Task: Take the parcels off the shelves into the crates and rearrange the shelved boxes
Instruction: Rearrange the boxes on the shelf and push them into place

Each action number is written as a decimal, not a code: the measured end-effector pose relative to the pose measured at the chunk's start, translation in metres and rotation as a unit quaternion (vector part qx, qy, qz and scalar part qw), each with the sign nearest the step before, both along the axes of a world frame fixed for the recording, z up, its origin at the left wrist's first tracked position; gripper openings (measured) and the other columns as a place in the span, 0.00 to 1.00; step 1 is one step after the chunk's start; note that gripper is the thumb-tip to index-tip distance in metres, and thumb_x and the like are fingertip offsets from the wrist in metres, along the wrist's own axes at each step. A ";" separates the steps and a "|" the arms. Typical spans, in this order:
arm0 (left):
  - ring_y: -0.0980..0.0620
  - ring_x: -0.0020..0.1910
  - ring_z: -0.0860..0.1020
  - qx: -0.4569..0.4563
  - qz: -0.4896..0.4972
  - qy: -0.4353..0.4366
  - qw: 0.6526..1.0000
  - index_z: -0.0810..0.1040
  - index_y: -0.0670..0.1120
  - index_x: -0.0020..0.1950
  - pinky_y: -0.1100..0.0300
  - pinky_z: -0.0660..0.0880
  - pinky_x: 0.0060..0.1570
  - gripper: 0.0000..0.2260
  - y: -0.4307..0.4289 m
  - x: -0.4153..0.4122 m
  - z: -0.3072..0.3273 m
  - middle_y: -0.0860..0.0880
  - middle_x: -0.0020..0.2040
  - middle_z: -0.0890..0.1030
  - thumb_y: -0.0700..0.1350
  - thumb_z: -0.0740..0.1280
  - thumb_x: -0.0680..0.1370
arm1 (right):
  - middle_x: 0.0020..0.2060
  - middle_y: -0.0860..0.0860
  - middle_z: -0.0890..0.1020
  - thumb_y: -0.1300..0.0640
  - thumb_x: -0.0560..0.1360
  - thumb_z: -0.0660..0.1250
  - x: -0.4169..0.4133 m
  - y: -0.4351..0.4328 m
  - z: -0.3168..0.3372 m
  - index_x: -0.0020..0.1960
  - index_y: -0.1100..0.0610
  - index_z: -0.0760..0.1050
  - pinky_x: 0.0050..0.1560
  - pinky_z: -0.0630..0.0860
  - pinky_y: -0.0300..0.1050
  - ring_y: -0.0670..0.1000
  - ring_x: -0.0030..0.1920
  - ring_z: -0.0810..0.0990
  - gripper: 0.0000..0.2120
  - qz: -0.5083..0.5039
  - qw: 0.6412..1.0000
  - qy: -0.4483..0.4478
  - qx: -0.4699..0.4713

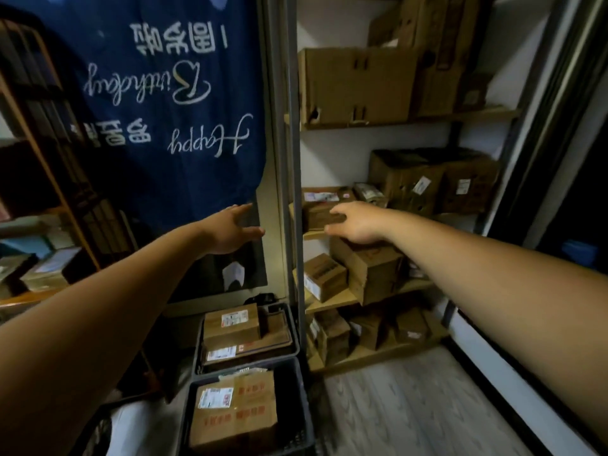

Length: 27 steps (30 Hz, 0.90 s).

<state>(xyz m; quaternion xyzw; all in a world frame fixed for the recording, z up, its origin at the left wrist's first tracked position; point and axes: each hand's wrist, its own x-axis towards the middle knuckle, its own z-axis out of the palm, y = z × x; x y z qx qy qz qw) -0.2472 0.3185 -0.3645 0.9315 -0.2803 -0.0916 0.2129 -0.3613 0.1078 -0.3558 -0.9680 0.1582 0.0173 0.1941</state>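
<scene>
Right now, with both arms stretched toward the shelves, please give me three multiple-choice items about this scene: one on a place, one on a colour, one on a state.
1. Where do the dark crates stand? A) on the floor, left of the shelf unit; B) on the top shelf; C) on a chair.
2. What colour is the hanging cloth with white lettering? A) red; B) dark blue; C) green.
3. How is the left hand? A) gripping a box; B) open, holding nothing; C) inside a crate.
Answers: 1 A, they sit on the floor beside the shelves; 2 B, the fabric is navy; 3 B, its fingers are spread before the cloth.
</scene>
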 end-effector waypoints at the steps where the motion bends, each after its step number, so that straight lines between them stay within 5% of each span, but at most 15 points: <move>1: 0.44 0.75 0.56 -0.004 -0.005 -0.002 1.000 0.51 0.54 0.77 0.46 0.54 0.72 0.32 -0.002 -0.006 0.008 0.48 0.78 0.53 0.56 0.62 0.78 | 0.68 0.54 0.71 0.46 0.79 0.61 -0.008 -0.002 0.007 0.71 0.53 0.66 0.57 0.68 0.45 0.52 0.60 0.73 0.23 0.001 1.000 -0.007 -0.006; 7: 0.44 0.75 0.56 -0.025 -0.031 -0.044 0.998 0.51 0.53 0.78 0.47 0.54 0.72 0.31 -0.035 -0.047 0.053 0.47 0.78 0.53 0.54 0.62 0.79 | 0.63 0.52 0.75 0.46 0.77 0.63 -0.057 -0.037 0.046 0.68 0.52 0.69 0.56 0.71 0.46 0.53 0.58 0.75 0.22 -0.030 0.998 -0.034 -0.037; 13: 0.43 0.75 0.56 -0.057 -0.033 -0.071 0.995 0.52 0.54 0.77 0.45 0.56 0.71 0.31 -0.099 -0.086 0.090 0.47 0.78 0.55 0.53 0.63 0.78 | 0.73 0.51 0.65 0.42 0.77 0.62 -0.107 -0.101 0.079 0.75 0.51 0.60 0.63 0.67 0.45 0.54 0.69 0.68 0.30 -0.073 0.993 -0.045 -0.075; 20: 0.43 0.75 0.56 -0.074 -0.050 -0.094 0.992 0.51 0.54 0.77 0.46 0.55 0.72 0.31 -0.190 -0.135 0.125 0.46 0.78 0.55 0.54 0.62 0.78 | 0.73 0.51 0.65 0.43 0.77 0.62 -0.168 -0.194 0.113 0.75 0.51 0.61 0.67 0.65 0.48 0.54 0.70 0.67 0.29 -0.080 0.989 -0.081 -0.094; 27: 0.43 0.75 0.57 -0.071 -0.026 -0.105 0.992 0.51 0.54 0.77 0.45 0.55 0.71 0.31 -0.240 -0.153 0.139 0.46 0.77 0.56 0.53 0.63 0.78 | 0.70 0.52 0.68 0.43 0.76 0.63 -0.184 -0.251 0.132 0.74 0.50 0.62 0.61 0.68 0.46 0.54 0.67 0.70 0.29 -0.058 0.986 -0.130 -0.084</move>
